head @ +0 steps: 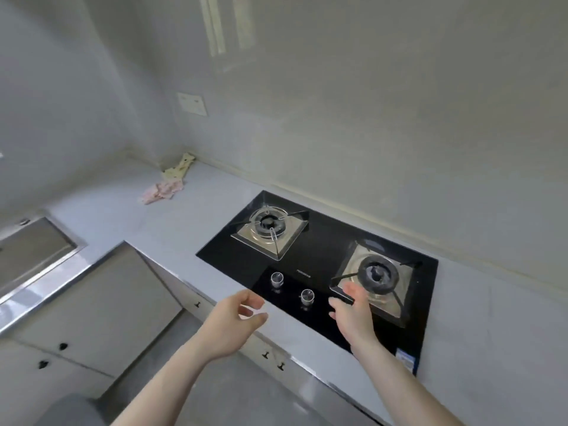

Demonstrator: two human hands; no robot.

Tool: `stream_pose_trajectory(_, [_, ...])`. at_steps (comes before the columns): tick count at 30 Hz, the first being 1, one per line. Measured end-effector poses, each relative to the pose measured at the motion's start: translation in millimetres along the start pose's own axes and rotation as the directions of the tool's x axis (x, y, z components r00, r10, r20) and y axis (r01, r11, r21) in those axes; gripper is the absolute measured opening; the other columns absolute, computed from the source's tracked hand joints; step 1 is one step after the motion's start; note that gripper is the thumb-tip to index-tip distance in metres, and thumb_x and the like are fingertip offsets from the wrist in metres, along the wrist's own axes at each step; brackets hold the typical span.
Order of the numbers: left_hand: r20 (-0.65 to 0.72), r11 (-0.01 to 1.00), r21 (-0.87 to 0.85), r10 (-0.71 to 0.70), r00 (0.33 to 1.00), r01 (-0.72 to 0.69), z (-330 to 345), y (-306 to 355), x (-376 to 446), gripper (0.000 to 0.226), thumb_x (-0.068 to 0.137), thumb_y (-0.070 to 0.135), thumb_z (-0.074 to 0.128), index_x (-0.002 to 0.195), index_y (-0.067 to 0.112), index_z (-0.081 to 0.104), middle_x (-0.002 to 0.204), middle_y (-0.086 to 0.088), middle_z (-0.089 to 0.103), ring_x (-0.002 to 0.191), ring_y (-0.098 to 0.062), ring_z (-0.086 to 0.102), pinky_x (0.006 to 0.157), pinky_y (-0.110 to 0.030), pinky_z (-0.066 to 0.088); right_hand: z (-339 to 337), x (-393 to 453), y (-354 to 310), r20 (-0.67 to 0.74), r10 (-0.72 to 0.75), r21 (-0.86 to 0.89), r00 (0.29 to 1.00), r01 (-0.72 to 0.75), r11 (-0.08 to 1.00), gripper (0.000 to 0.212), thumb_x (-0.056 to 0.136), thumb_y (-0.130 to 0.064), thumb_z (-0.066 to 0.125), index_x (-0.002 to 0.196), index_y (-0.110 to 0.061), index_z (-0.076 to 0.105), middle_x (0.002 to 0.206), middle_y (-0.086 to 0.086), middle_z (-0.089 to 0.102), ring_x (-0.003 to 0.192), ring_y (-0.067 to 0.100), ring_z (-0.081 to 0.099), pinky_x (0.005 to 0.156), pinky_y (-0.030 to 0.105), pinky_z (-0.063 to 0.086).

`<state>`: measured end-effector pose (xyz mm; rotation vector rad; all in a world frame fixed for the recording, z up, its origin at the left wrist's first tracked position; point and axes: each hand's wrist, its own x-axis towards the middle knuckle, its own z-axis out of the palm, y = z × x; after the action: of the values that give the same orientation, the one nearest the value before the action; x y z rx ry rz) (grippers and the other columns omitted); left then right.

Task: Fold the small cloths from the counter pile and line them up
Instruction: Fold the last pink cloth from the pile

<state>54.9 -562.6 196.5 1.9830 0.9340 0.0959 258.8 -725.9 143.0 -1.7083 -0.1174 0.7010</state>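
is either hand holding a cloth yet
No, the left hand and right hand are both open and empty above the stove, while the cloths lie in the far counter corner.

Not much to see of the person here, just two bare forearms coming up from the bottom edge. No sleeves in sight, so short sleeves or rolled way up, can't tell which. The left hand (232,325) and right hand (353,315) are both bare too: no gloves, no rings, no watch or bracelet on either wrist. Slim wrists, smooth forearms, nails short and unpainted as far as the blur allows.
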Motion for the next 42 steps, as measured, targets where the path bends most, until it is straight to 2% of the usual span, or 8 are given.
stream_pose_trajectory(6, [-0.134, 0.995, -0.047, -0.092, 0.987, 0.087, -95.7, -76.6, -32.6, 0.013, 0.087, 0.039, 0.075, 0.098, 0.034, 0.068, 0.107, 0.019, 0.071, 0.096, -0.001, 0.067, 0.088, -0.03, 0.057, 126.4, -41.8, -27.7, 0.313, -0.098, -0.163, 0.945, 0.155, 0.974, 0.047, 0.094, -0.01, 0.065, 0.132, -0.032, 0.051, 0.129, -0.015, 0.052, 0.1, 0.013, 0.067, 0.077, 0.021, 0.052])
stream_pose_trajectory(9, [-0.202, 0.99, -0.073, -0.132, 0.97, 0.119, -131.5, -104.9, -34.7, 0.013, 0.089, 0.036, 0.075, 0.099, 0.035, 0.068, 0.108, 0.017, 0.071, 0.093, 0.002, 0.066, 0.08, -0.018, 0.054, 173.7, -45.2, -39.2, 0.435, -0.108, -0.233, 0.894, 0.227, 0.945, 0.048, 0.094, -0.015, 0.066, 0.135, -0.035, 0.049, 0.134, -0.017, 0.051, 0.101, 0.007, 0.066, 0.078, 0.018, 0.048])
stream_pose_trajectory(15, [-0.269, 0.973, -0.143, -0.213, 0.939, 0.179, -191.9, -152.2, -13.5, 0.016, 0.09, 0.029, 0.077, 0.103, 0.03, 0.069, 0.095, 0.01, 0.069, 0.072, 0.006, 0.061, 0.065, -0.009, 0.047, 269.3, -21.1, -59.9, 0.571, -0.111, -0.291, 0.813, 0.327, 0.899, 0.048, 0.095, -0.02, 0.065, 0.138, -0.036, 0.05, 0.137, -0.018, 0.049, 0.106, 0.0, 0.063, 0.081, 0.017, 0.048])
stream_pose_trajectory(19, [-0.304, 0.96, -0.134, -0.275, 0.912, 0.245, -241.8, -182.0, 11.4, 0.017, 0.09, 0.033, 0.076, 0.105, 0.032, 0.068, 0.099, 0.009, 0.067, 0.084, -0.005, 0.065, 0.062, -0.01, 0.046, 342.5, 6.4, -71.4, 0.62, -0.078, -0.301, 0.78, 0.329, 0.895, 0.047, 0.095, -0.021, 0.065, 0.137, -0.036, 0.049, 0.135, -0.013, 0.052, 0.109, 0.0, 0.061, 0.087, 0.019, 0.046])
stream_pose_trajectory(25, [-0.373, 0.96, -0.105, -0.279, 0.885, 0.259, -327.7, -222.4, 57.4, 0.015, 0.091, 0.039, 0.072, 0.104, 0.038, 0.065, 0.116, 0.019, 0.065, 0.102, 0.001, 0.062, 0.083, -0.022, 0.052, 451.4, 51.5, -99.9, 0.667, -0.087, -0.316, 0.74, 0.386, 0.867, 0.043, 0.096, -0.022, 0.064, 0.134, -0.037, 0.05, 0.139, -0.015, 0.049, 0.108, -0.004, 0.06, 0.077, 0.01, 0.043])
stream_pose_trajectory(30, [-0.311, 0.959, -0.067, -0.284, 0.907, 0.277, -367.2, -254.0, 96.8, 0.016, 0.092, 0.041, 0.071, 0.107, 0.039, 0.064, 0.12, 0.02, 0.058, 0.104, 0.0, 0.061, 0.084, -0.022, 0.051, 513.7, 74.6, -109.9, 0.675, -0.082, -0.348, 0.733, 0.415, 0.841, 0.046, 0.095, -0.022, 0.065, 0.137, -0.033, 0.051, 0.138, -0.016, 0.048, 0.109, -0.003, 0.06, 0.077, 0.01, 0.044])
stream_pose_trajectory(38, [-0.162, 0.983, 0.049, -0.166, 0.973, 0.176, -449.7, -311.3, 230.9, 0.016, 0.092, 0.038, 0.071, 0.107, 0.037, 0.065, 0.125, 0.013, 0.051, 0.102, -0.001, 0.062, 0.071, -0.018, 0.05, 600.9, 119.7, -115.0, 0.549, -0.105, -0.426, 0.829, 0.385, 0.818, 0.045, 0.095, -0.023, 0.062, 0.136, -0.037, 0.049, 0.136, -0.015, 0.044, 0.114, 0.002, 0.056, 0.073, 0.013, 0.047])
stream_pose_trajectory(42, [-0.008, 0.98, 0.18, -0.087, 0.996, 0.087, -488.4, -344.6, 311.2, 0.022, 0.094, 0.038, 0.069, 0.115, 0.036, 0.061, 0.133, 0.01, 0.047, 0.108, -0.007, 0.059, 0.085, -0.02, 0.047, 644.9, 139.8, -100.7, 0.41, -0.1, -0.482, 0.907, 0.309, 0.82, 0.043, 0.095, -0.026, 0.061, 0.136, -0.038, 0.05, 0.135, -0.015, 0.043, 0.115, 0.002, 0.055, 0.075, 0.016, 0.051])
